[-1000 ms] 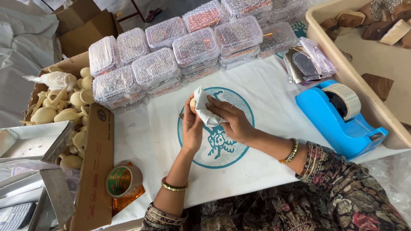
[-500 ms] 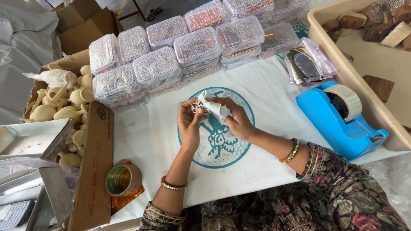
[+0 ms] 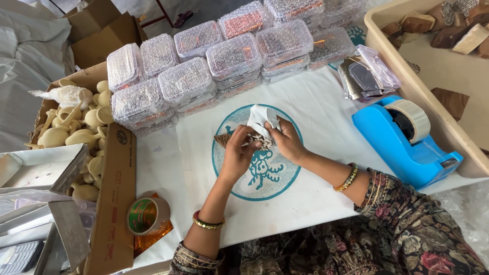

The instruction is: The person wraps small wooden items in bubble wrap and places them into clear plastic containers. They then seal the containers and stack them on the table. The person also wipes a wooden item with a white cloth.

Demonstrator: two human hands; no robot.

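Observation:
My left hand (image 3: 238, 157) grips a small carved ornament (image 3: 257, 140) with a pale patterned face; a brown edge of it shows at the left, near my thumb. My right hand (image 3: 288, 141) presses a crumpled white cloth (image 3: 262, 118) against the ornament's top. Both hands meet above the teal round print (image 3: 265, 170) on the white sheet (image 3: 316, 109) covering the table.
Stacks of clear plastic boxes (image 3: 224, 56) line the back. A blue tape dispenser (image 3: 407, 137) sits at right beside a beige tray (image 3: 433, 112) of wooden pieces. At left, a cardboard box (image 3: 114, 203) holds pale clay items (image 3: 76, 132); a tape roll (image 3: 146, 215) lies near it.
Both hands shifted right and slightly down. The ornament turned so its patterned face and brown edge show, and the cloth moved to its upper side.

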